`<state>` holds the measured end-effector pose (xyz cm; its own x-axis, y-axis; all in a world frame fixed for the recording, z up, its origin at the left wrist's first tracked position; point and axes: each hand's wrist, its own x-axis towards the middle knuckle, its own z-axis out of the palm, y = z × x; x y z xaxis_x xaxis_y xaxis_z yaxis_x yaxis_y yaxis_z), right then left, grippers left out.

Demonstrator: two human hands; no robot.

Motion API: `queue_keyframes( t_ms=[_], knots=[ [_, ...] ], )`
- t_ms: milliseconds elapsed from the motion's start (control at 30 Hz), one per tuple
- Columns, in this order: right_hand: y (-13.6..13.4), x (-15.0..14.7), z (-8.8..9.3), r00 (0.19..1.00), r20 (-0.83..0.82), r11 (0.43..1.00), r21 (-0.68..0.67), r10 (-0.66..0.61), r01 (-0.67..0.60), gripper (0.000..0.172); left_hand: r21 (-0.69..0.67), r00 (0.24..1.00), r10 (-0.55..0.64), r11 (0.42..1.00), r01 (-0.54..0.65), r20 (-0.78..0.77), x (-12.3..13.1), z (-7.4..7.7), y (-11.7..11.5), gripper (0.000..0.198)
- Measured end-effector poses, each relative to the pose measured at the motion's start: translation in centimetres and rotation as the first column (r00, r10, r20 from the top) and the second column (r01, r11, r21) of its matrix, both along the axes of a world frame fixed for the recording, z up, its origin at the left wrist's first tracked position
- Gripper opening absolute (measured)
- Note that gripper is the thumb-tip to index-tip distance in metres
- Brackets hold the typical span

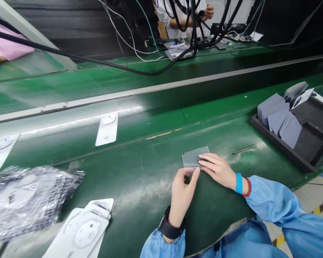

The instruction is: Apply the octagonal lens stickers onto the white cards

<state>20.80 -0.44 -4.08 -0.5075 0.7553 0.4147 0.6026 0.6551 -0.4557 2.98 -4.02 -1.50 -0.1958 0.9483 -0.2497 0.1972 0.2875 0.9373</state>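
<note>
A thin grey rectangular sheet (191,157), see-through in look, is held just over the green bench between my two hands. My left hand (182,191), with a black band on its wrist, pinches the sheet's near edge between thumb and fingers. From the right, my right hand (219,169) grips the sheet's near right corner, fingers on top and thumb by the lower edge. A small dark spot shows at the sheet's far left corner. Right of my hands lies a pair of thin dark tweezers (243,149) on the bench.
A black tray (282,152) at right holds several grey cards (278,113). White plates with round parts lie left: one singly (107,130), others stacked (83,229). A clear plastic bag (29,200) is at far left. Black cables (195,32) hang ahead; a co-worker sits beyond.
</note>
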Motion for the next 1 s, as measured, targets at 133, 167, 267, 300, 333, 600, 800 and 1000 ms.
queue_keyframes(
  t_ms=[133, 167, 267, 300, 333, 600, 800, 1000],
  knots=[
    [-0.8, -0.6, 1.7, 0.976, -0.216, 0.997, -0.051, 0.038, -0.050, 0.025, -0.031, 0.974, 0.003, 1.000, 0.005, 0.229, 0.9, -0.3, -0.1, 0.033],
    [-1.0, -0.8, 2.0, 0.963, -0.268, 0.996, -0.077, 0.030, -0.052, 0.023, -0.039, 0.963, 0.014, 0.999, -0.004, 0.268, 1.0, -0.3, -0.2, 0.032],
    [-1.1, -1.2, 2.3, 0.924, -0.383, 0.979, -0.194, -0.023, -0.056, 0.020, -0.070, 0.934, 0.037, 0.997, -0.012, 0.357, 1.2, -0.1, -0.3, 0.030],
    [-1.1, -1.2, 2.3, 0.915, -0.402, 0.970, -0.236, -0.040, -0.061, 0.019, -0.079, 0.925, 0.040, 0.997, -0.011, 0.377, 1.2, -0.1, -0.4, 0.030],
    [-1.0, -1.2, 2.3, 0.908, -0.415, 0.959, -0.276, -0.057, -0.067, 0.018, -0.084, 0.919, 0.042, 0.996, -0.009, 0.392, 1.2, 0.0, -0.4, 0.029],
    [-0.5, -1.0, 2.4, 0.911, -0.398, 0.911, -0.408, -0.109, -0.069, 0.017, -0.050, 0.910, 0.006, 0.999, 0.016, 0.415, 1.1, 0.2, -0.3, 0.016],
    [-1.3, -1.0, 1.8, 0.938, -0.346, 0.952, -0.296, -0.032, -0.077, 0.020, -0.079, 0.897, 0.030, 0.997, 0.006, 0.440, 1.0, -0.1, -0.6, 0.017],
    [-1.5, -0.6, 0.3, 0.979, -0.193, 0.977, -0.189, 0.065, -0.102, 0.019, -0.126, 0.861, 0.148, 0.987, -0.098, 0.487, 1.8, -1.2, -0.9, 0.022]
  ],
)
